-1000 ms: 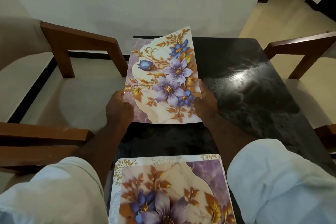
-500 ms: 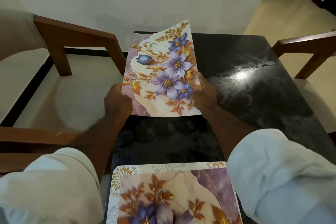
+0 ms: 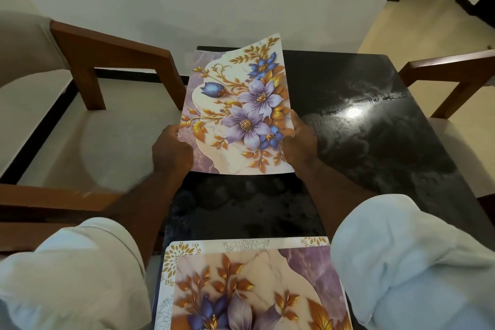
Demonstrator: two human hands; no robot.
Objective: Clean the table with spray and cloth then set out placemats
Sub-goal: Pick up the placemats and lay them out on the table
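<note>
Above the glossy black marble-patterned desk point(image 3: 375, 128), both hands, left hand point(image 3: 171, 151) and right hand point(image 3: 301, 144), grip a floral purple-and-gold placemat point(image 3: 238, 110) by its side edges, fingers curled. A second floral placemat point(image 3: 249, 284) lies flat nearer the person; wooden armchairs point(image 3: 112, 53) flank the desk.

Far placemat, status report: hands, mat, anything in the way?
Left hand, right hand grip far placemat, raised, curled over table. Near placemat flat. Nothing visible in the way.

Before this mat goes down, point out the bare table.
Bare: the right half of the glossy black table, between the held purple floral placemat and the right wooden chair; also the strip between it and the flat floral placemat. Crowded: the near edge, under that flat mat.
</note>
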